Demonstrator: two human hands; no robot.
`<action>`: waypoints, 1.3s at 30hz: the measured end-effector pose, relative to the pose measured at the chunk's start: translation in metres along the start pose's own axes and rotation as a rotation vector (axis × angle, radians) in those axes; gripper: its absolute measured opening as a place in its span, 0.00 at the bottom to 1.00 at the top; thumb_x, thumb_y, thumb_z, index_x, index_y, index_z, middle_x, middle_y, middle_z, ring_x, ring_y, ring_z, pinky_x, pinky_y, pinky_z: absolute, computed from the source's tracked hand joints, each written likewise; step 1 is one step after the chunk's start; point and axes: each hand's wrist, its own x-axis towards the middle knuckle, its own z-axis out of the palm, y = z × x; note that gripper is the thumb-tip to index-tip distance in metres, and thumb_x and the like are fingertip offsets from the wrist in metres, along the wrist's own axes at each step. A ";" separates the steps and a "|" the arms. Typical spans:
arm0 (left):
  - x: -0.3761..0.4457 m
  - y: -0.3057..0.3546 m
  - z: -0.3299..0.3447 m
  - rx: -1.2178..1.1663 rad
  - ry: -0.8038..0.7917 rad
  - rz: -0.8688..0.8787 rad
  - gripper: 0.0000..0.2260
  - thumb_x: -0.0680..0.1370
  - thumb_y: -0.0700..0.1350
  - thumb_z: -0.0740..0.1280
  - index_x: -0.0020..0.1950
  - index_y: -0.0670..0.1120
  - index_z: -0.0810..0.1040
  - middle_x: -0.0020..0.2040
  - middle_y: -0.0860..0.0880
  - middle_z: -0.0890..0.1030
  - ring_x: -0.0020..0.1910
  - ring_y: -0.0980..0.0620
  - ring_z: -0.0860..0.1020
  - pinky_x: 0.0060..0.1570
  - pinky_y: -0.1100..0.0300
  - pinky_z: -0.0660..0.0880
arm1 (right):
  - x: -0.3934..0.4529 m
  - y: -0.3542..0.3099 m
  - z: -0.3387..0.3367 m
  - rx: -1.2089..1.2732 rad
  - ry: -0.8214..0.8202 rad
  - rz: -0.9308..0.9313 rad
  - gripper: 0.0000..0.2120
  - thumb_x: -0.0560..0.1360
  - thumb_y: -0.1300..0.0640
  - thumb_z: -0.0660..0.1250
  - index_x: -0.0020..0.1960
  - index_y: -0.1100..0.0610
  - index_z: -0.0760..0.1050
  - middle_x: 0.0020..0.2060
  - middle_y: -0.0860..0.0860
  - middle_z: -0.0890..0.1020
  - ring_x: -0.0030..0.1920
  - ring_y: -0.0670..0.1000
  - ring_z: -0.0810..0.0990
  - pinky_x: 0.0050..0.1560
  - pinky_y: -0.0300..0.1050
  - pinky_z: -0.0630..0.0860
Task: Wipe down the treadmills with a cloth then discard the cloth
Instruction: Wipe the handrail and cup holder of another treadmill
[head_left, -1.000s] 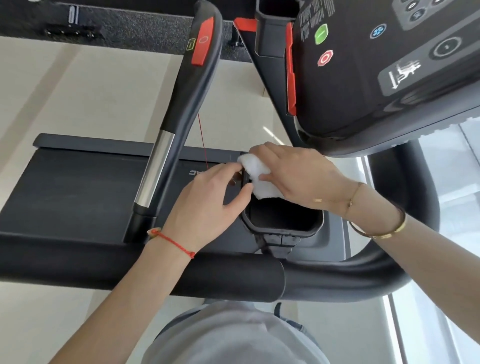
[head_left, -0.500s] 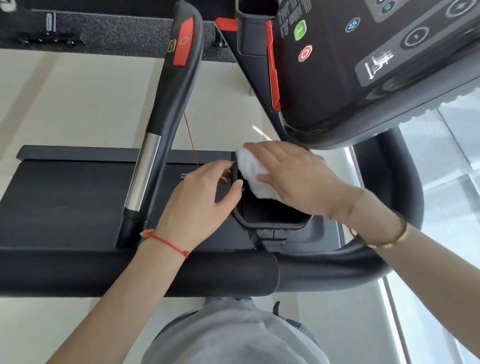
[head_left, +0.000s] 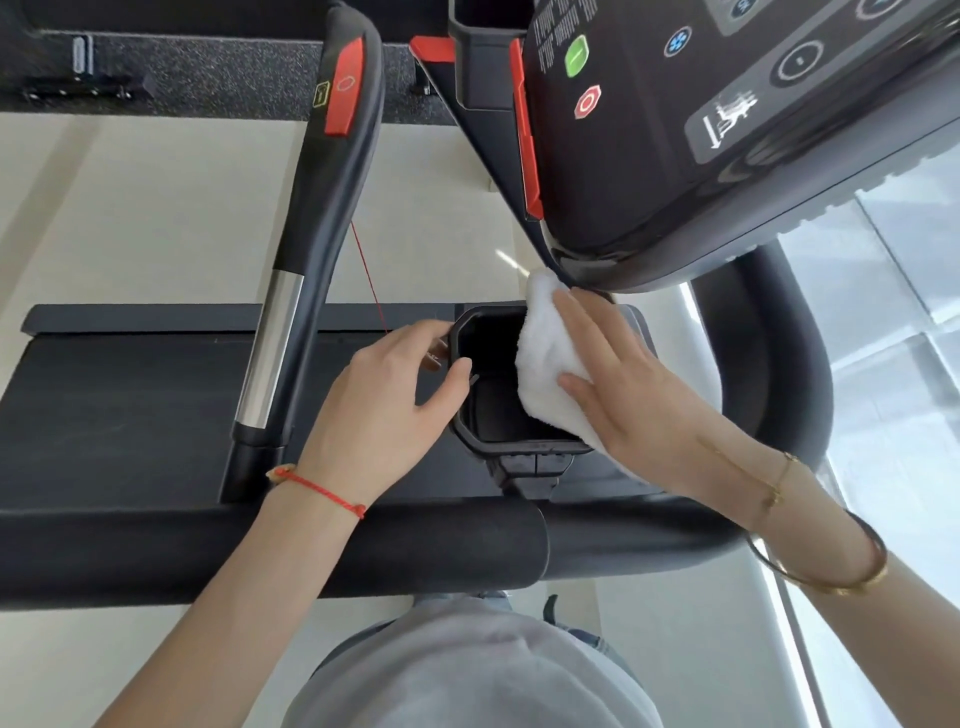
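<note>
The cloth (head_left: 545, 364) had been shifted from the left rim of the cup holder (head_left: 511, 447) across to its right side, up near the underside of the console (head_left: 701, 130); it was pressed there under the right hand (head_left: 634, 400), fingers straight and slightly spread over it. The holder's left rim was pinched between thumb and curled fingers of the left hand (head_left: 384, 405), steadying it. The wipe was judged mid-way: the holder was partly covered and discarding was not yet reached. On the console, a green button (head_left: 576, 56), a red stop octagon (head_left: 587, 102) and an incline icon were seen; the small print beside them was too blurred to be read. No brand was legible.
</note>
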 end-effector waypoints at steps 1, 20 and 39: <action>0.000 0.000 0.000 0.001 0.001 0.001 0.18 0.78 0.55 0.60 0.64 0.50 0.76 0.53 0.56 0.81 0.52 0.60 0.79 0.55 0.54 0.79 | -0.002 0.002 0.001 0.032 -0.005 0.001 0.28 0.82 0.54 0.55 0.78 0.61 0.50 0.75 0.57 0.57 0.73 0.55 0.60 0.73 0.48 0.60; -0.001 0.001 0.003 0.004 0.001 -0.002 0.17 0.78 0.55 0.60 0.64 0.51 0.76 0.52 0.55 0.81 0.51 0.57 0.79 0.54 0.52 0.79 | 0.010 0.004 -0.008 -0.059 -0.034 -0.114 0.30 0.82 0.56 0.59 0.77 0.67 0.50 0.74 0.61 0.59 0.73 0.57 0.59 0.69 0.33 0.48; -0.001 0.000 0.003 0.001 0.012 -0.013 0.17 0.78 0.56 0.60 0.63 0.51 0.76 0.52 0.56 0.81 0.50 0.58 0.79 0.53 0.52 0.79 | 0.037 0.005 -0.010 -0.182 -0.043 -0.201 0.24 0.81 0.56 0.59 0.74 0.63 0.61 0.68 0.57 0.71 0.66 0.58 0.70 0.66 0.38 0.60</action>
